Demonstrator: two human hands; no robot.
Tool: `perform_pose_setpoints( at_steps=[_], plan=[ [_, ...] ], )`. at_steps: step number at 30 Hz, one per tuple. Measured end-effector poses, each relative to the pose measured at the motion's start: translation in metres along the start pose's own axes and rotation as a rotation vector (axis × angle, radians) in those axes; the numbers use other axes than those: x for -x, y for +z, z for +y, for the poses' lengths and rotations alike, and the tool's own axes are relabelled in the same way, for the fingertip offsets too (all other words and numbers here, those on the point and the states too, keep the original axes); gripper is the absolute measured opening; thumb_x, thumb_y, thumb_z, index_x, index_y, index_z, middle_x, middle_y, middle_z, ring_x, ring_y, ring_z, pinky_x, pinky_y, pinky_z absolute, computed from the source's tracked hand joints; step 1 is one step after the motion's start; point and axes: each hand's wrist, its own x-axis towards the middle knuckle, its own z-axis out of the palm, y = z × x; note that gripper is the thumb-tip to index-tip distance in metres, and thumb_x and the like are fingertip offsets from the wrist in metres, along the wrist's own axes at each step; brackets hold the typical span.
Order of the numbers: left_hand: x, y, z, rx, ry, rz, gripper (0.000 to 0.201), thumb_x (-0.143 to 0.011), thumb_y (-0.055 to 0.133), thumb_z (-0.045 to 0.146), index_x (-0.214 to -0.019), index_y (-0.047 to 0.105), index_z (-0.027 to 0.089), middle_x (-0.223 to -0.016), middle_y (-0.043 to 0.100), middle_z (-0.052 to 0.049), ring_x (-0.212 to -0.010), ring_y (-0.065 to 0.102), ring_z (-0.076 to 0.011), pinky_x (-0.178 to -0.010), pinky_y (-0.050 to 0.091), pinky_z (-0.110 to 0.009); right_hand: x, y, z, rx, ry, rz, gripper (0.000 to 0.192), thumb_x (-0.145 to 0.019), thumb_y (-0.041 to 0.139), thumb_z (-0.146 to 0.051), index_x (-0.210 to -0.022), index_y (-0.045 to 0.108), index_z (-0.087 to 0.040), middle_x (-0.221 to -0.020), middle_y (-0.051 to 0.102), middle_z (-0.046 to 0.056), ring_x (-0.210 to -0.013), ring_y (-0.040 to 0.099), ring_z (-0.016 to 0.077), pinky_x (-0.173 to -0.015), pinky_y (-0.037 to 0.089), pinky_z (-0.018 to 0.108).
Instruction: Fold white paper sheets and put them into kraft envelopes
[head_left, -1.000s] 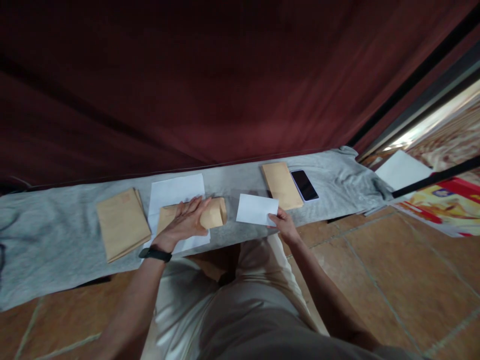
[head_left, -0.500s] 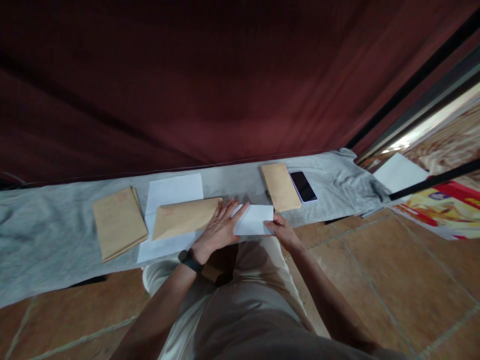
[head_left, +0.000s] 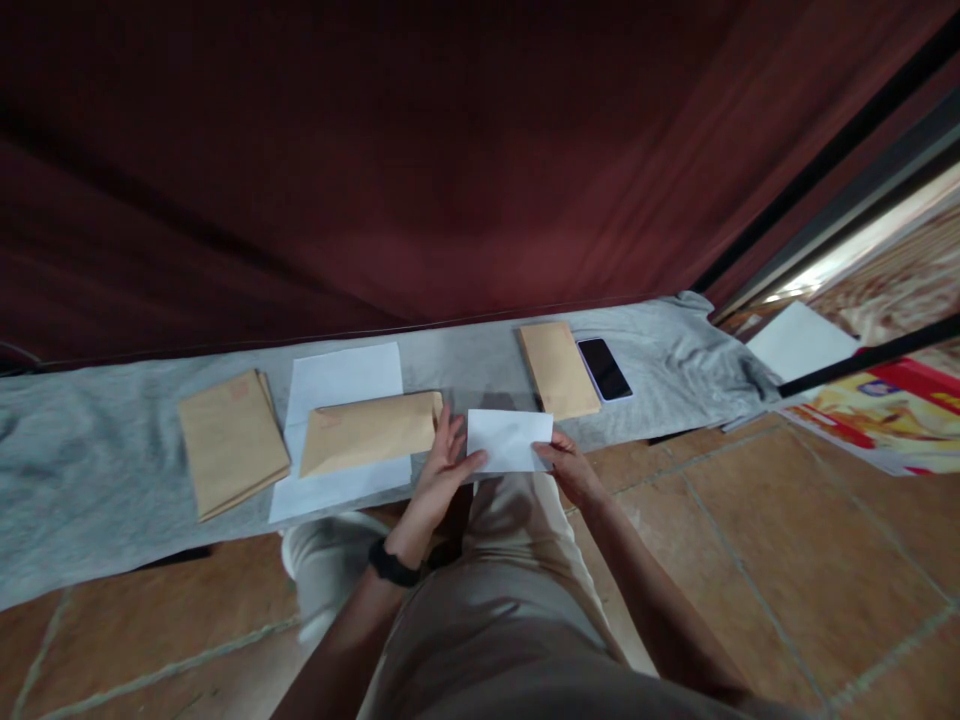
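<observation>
Grey cloth [head_left: 112,470] spread along the floor below a dark red curtain [head_left: 450,150], carrying, left to right, a stack of brown envelopes [head_left: 231,442], a white sheet [head_left: 341,378] with one brown envelope [head_left: 371,432] lying across it, a second brown stack [head_left: 556,369] and a phone [head_left: 604,368] just beside that stack. Both hands hold a folded white paper [head_left: 510,440] near the cloth's front edge, between the single envelope and the second stack: left hand [head_left: 442,470] pinching its left edge with fingers spread, right hand [head_left: 570,468] gripping its right edge; black band [head_left: 394,565] on the left wrist
</observation>
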Motion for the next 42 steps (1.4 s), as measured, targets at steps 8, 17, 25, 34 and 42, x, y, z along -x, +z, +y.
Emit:
perform_pose_setpoints(
  at_steps=[8,17,25,34,42],
  plan=[
    [0.002,0.006,-0.005,0.328,-0.213,0.088,0.030,-0.067,0.081,0.039,-0.088,0.074,0.019,-0.087,0.075,-0.002,-0.075,0.066,-0.0176,-0.074,0.051,-0.030,0.006,-0.006,-0.007,0.031,0.077,-0.069,0.037,-0.062,0.088,-0.038,-0.094,0.078,-0.021,-0.085,0.077,0.001,-0.072,0.068,0.0178,-0.067,0.054,0.029],
    [0.007,0.003,0.008,0.332,-0.236,0.020,0.029,-0.066,0.078,0.039,-0.086,0.072,0.019,-0.077,0.069,0.001,-0.065,0.060,-0.0145,-0.062,0.046,-0.026,0.009,-0.012,-0.012,0.099,0.242,-0.228,0.041,-0.059,0.090,-0.035,-0.092,0.076,-0.016,-0.083,0.076,0.006,-0.064,0.066,0.0172,-0.046,0.051,0.023],
    [-0.002,-0.032,0.021,-0.068,-0.013,0.104,0.046,-0.081,0.067,0.048,-0.118,0.067,0.020,-0.113,0.072,-0.009,-0.102,0.067,-0.0244,-0.088,0.054,-0.037,-0.008,0.004,-0.003,0.059,0.160,-0.095,0.041,-0.056,0.089,-0.037,-0.090,0.075,-0.019,-0.085,0.078,0.004,-0.074,0.070,0.0208,-0.063,0.058,0.031],
    [-0.031,-0.103,0.019,-1.195,0.134,-0.091,0.116,-0.069,0.083,0.043,-0.162,0.016,0.029,-0.170,0.013,-0.018,-0.155,0.009,-0.0439,-0.120,0.013,-0.068,-0.046,0.031,0.005,0.085,0.057,-0.088,0.031,-0.059,0.081,-0.038,-0.084,0.074,-0.021,-0.076,0.076,0.002,-0.069,0.067,0.0205,-0.062,0.056,0.031],
    [-0.057,-0.119,0.011,-1.388,0.016,-0.291,0.128,-0.062,0.083,0.048,-0.163,0.010,0.025,-0.170,0.012,-0.019,-0.157,0.007,-0.0393,-0.123,0.006,-0.061,-0.068,0.039,0.012,0.130,0.021,-0.149,0.027,-0.062,0.079,-0.036,-0.081,0.074,-0.018,-0.071,0.072,0.000,-0.063,0.061,0.0142,-0.061,0.047,0.025]
  ],
)
